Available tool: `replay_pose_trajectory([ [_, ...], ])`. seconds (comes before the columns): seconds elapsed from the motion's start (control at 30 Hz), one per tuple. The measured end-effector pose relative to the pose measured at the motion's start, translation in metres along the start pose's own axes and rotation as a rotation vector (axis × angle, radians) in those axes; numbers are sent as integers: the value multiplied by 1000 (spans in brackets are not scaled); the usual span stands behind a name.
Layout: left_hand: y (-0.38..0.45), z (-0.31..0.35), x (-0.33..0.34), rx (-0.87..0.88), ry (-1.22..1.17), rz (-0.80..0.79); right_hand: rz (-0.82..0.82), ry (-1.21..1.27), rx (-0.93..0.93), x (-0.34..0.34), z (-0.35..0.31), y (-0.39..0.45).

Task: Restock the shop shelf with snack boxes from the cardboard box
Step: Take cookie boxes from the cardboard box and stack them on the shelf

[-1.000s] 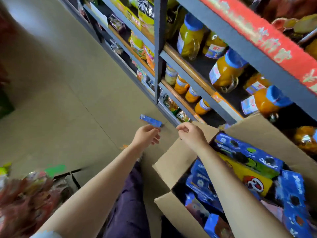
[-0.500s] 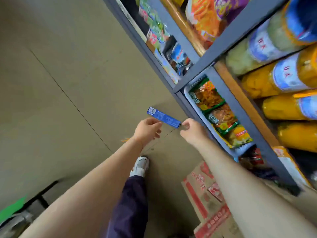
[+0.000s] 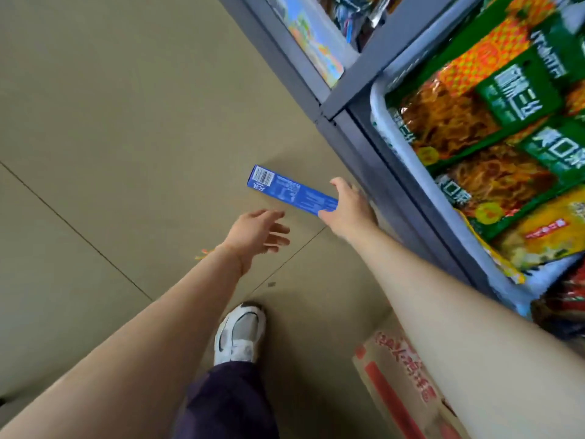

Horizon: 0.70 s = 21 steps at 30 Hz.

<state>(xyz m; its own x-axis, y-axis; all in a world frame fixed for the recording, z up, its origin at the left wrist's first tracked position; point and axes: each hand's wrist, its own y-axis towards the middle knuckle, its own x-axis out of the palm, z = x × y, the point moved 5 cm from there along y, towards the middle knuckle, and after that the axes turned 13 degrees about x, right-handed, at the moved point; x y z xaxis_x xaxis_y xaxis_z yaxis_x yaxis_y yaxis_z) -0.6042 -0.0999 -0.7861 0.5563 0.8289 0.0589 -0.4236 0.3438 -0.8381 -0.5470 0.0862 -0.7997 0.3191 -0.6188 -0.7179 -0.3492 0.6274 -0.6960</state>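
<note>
Beige tiled floor [image 3: 110, 137] across the left, thin dark seams running diagonally. Left hand [image 3: 256, 236] near the middle, fingers spread and relaxed, holding nothing, just short of the snack box. Below it, a white sneaker [image 3: 240, 335] and a dark trouser leg [image 3: 228, 403] on the floor. Slim blue snack box [image 3: 289, 193] held in the air above the floor, long side slanting from far left to near right, barcode on a white patch at the far-left end, fine white print along the side too small to read. Right hand [image 3: 349, 209] gripping the box's right end, thumb on top, fingers curled underneath. Near the bottom, cardboard box [image 3: 395, 384] with red stripes and red Chinese characters, blurred, partly hidden by the right forearm. Grey metal shelf [image 3: 373, 144] on the right, running diagonally. In it a white basket [image 3: 408, 153] of snack packets [image 3: 474, 122], green and orange, with white Chinese lettering; further packets, yellow with a red label, at the near end.
</note>
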Motion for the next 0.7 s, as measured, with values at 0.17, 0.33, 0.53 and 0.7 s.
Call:
replay_pose_trajectory([
  [0.17,22,-31,-9,-14,-38,-20,-68,-90,-5,43,4,24],
  [0.33,21,-38,-18,-39,-19,-28,19,-196,-13,52,4,5],
  [0.53,-34,-11,-15,-44,-63,14,-365,451,267,22,-11,-67],
  [0.7,-125,35,-14,-47,-234,51,-557,644,342,-51,-38,-156],
])
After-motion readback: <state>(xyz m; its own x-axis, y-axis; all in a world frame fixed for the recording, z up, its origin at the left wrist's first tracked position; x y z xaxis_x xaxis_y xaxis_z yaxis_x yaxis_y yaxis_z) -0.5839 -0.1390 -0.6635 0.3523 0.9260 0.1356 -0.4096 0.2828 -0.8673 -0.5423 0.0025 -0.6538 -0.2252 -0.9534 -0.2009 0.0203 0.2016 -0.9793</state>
